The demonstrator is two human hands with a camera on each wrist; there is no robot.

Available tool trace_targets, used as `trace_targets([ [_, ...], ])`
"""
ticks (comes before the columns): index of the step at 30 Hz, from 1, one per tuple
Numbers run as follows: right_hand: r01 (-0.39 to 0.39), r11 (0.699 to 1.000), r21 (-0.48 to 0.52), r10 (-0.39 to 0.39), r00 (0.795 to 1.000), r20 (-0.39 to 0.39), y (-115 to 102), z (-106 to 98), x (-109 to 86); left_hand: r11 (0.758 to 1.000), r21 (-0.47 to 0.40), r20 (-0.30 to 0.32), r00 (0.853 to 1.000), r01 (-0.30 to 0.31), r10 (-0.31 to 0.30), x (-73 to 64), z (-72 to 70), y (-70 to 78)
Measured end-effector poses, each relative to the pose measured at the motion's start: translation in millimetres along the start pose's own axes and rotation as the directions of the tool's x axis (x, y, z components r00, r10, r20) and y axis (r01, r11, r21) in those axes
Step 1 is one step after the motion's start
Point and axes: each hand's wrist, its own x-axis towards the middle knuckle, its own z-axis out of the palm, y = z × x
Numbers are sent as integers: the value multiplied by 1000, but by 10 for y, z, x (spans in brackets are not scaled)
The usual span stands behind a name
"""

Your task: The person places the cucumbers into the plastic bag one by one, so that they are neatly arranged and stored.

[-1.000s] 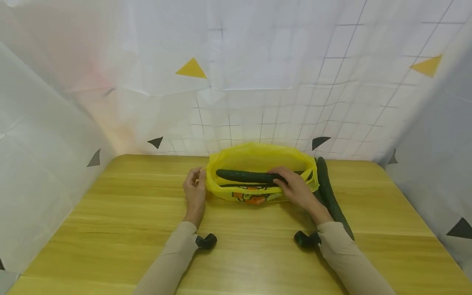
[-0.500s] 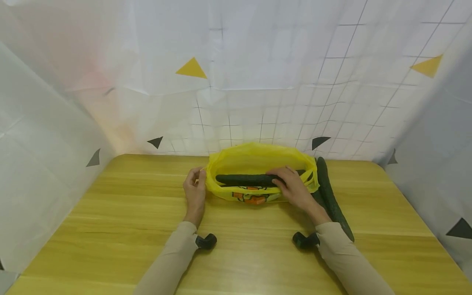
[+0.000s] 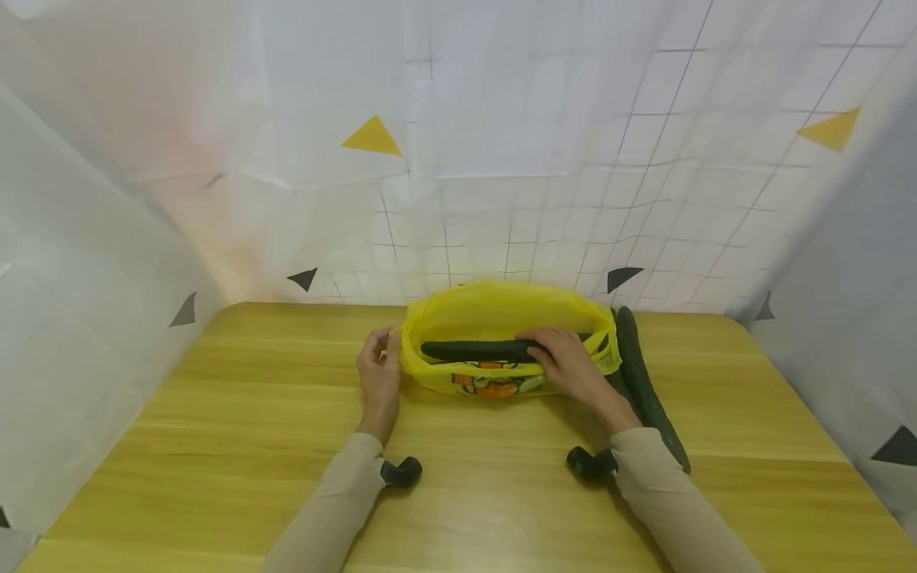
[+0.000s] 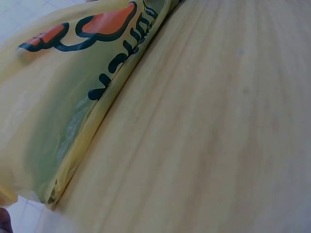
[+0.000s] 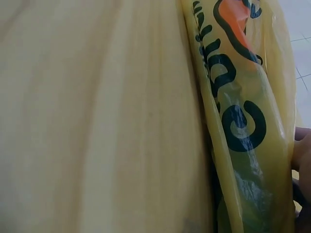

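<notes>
A yellow plastic bag point(image 3: 501, 299) lies on the table with its mouth open toward me; its printed front point(image 5: 243, 126) fills one side of the right wrist view. My left hand point(image 3: 380, 370) pinches the bag's left rim. Inside the mouth, my right hand point(image 3: 569, 366) grips the right end of a dark green cucumber point(image 3: 473, 351), which lies lengthwise in the bag. Part of another dark green shape shows behind that hand. Green also shows through the bag's side point(image 4: 58, 126) in the left wrist view.
Right of the bag, a long cucumber point(image 3: 645, 386) lies slanting on the wooden table point(image 3: 466, 509), with another beside it partly hidden by the bag and right arm. A white sheet wall point(image 3: 494, 215) with grid lines stands along the table's back edge.
My right hand has lowered the cucumber slightly toward the bag's front rim, and it now lies nearly level. The left hand keeps its place on the rim.
</notes>
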Motion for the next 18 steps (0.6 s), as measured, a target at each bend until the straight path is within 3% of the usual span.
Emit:
trace_targets([
  [7, -19, 1000, -19, 19, 1000, 14, -27, -18, 38, 1000, -2, 17, 1000, 2, -2, -49, -4, 153],
  [18, -100, 993, -57, 100, 995, -5, -69, 20, 11, 1000, -8, 11, 1000, 5, -5, -43, -1, 127],
])
